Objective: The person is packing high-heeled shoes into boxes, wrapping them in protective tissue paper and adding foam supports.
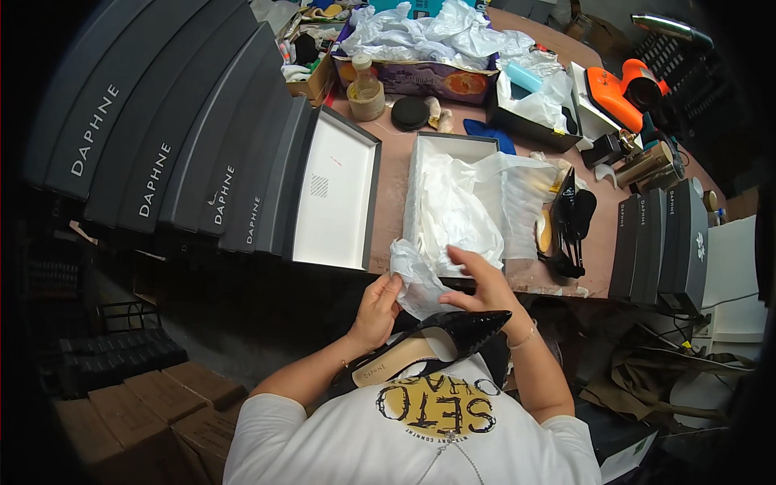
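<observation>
From where I stand, the left hand (376, 311) has its thumb and fingers pinched together on the edge of a crumpled sheet of white tissue (420, 283), which hangs at the near end of the open shoe box. Below the tissue a black pointed shoe (477, 327) lies slantwise in front of the white shirt, toe to the right; what holds it up I can't tell. The right hand (483, 287) is spread, thumb and forefinger well apart, close by the tissue; I can't see whether it touches. I'd keep that left pinch light, as such thin paper probably tears easily, let the right fingers gather the loose side gently, and keep the bracelet off the glossy toe. Over the brown tabletop (394, 202), a leaning row of dark boxes (162, 121) fills the left, then comes a shallow lid (339, 194), white inside, then the open shoe box (414, 186) with more paper (453, 202) in it. Right of that stand a strappy black shoe (570, 226), an orange tool (614, 93) and another row of boxes (683, 242). Brown cartons (133, 428) sit low at the left, in a dim room.
</observation>
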